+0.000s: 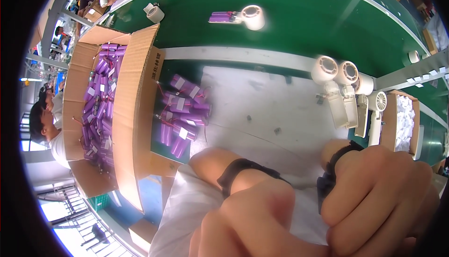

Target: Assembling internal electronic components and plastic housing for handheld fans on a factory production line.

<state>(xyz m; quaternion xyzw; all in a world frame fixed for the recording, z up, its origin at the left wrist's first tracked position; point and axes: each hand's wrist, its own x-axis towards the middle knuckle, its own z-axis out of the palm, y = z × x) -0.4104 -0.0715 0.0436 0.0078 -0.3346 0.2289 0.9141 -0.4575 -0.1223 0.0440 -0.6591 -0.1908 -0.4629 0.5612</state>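
Note:
My left hand (252,219) is raised close to the view at the bottom middle, with a black band at its wrist. Its fingers curl inward; whatever they hold, if anything, is hidden. To its right, my right hand (379,196) is also curled close to the view, its fingertips out of sight, and a black band circles that wrist too. Beyond the hands lies a white work sheet (248,102). Several purple battery packs (182,112) with red wires are piled at its left edge. White fan housings (343,98) with handle shells stand at its right edge.
On the left stands a cardboard box (126,88) full of purple battery packs. A box of small white parts (404,121) sits at the right. On the green conveyor belt (196,4) rests a fan unit (252,17) with purple cells. Other people work at the far left.

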